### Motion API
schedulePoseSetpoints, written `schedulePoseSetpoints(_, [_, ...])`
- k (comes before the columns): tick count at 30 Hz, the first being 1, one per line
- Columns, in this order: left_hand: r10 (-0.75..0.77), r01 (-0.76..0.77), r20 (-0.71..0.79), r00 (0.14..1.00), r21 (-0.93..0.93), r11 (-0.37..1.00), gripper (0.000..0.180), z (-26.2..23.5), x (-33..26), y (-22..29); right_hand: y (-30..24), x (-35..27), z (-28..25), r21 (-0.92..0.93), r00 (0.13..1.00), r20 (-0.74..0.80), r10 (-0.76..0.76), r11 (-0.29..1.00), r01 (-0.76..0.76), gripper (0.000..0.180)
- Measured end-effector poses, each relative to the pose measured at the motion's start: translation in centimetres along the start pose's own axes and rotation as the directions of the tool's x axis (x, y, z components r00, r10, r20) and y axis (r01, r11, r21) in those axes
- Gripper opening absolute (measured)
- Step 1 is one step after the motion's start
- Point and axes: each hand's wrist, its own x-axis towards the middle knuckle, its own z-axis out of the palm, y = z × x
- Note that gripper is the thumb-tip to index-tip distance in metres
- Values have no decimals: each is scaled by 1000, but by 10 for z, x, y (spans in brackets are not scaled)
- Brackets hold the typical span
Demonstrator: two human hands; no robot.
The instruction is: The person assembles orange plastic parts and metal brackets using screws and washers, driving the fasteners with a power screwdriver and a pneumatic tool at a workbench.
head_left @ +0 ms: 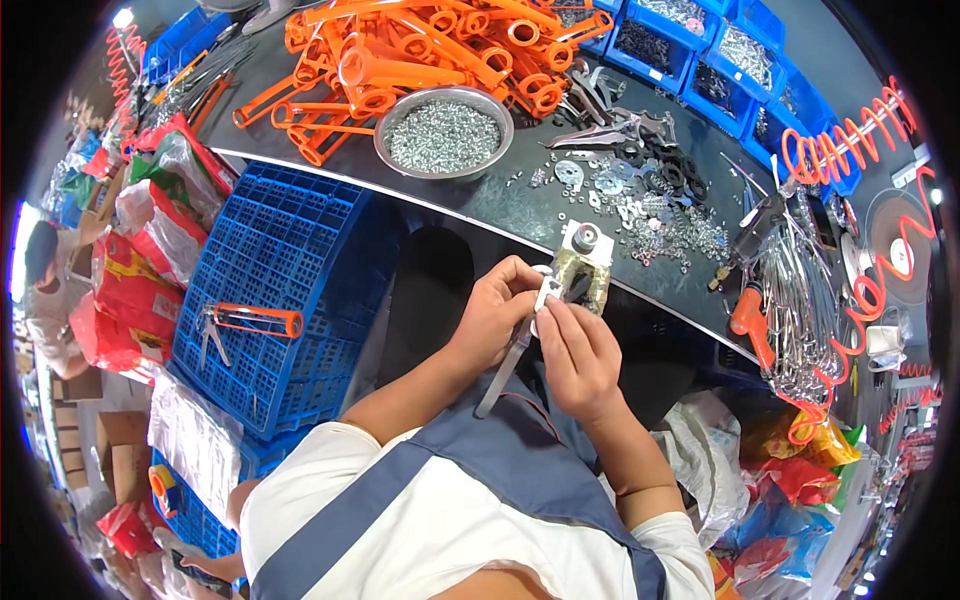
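Observation:
My left hand (490, 318) and my right hand (578, 360) meet in front of my apron, just short of the bench edge. Between their fingertips is a small pale metal bracket (548, 290), which both hands pinch. A flat grey metal strip (502, 376) slants down from under my fingers toward the apron; whether it joins the bracket is hidden. Right beyond my fingers, a fixture with a white plate and a round knob (586, 238) is at the bench edge. Loose washers and small plates (625, 195) lie past it.
Orange caulking gun frames (430, 55) are heaped behind a steel bowl of small metal parts (444, 135). Blue bins (712, 85) line the back right. Metal rods (800, 310) and an orange-handled power driver (752, 320) are at right. One caulking gun (255, 320) lies on blue crates (265, 225).

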Motion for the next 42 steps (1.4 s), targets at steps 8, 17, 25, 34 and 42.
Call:
schedulePoseSetpoints(8, [-86, 91, 161, 983, -18, 996, 55, -3, 3, -2, 20, -4, 2, 219, 972, -34, 231, 951, -218, 27])
schedulePoseSetpoints(17, [19, -16, 41, 999, -73, 997, 62, -43, 12, 26, 200, -157, -138, -188, 374, -418, 828, 324, -927, 18])
schedulePoseSetpoints(25, [-81, 78, 121, 989, 25, 997, 56, 6, 0, 8, 293, -108, -78, -821, 428, -37, 903, 217, -528, 27])
schedulePoseSetpoints(34, [61, -62, 13, 998, 58, 996, 55, -31, -17, 20, 270, -119, -95, 200, 191, -305, 933, 259, -945, 23])
schedulePoseSetpoints(42, [5, -7, 69, 998, 21, 1000, 54, -21, 0, 19, 31, -168, -71, 958, 117, 252, 961, -230, -172, 17])
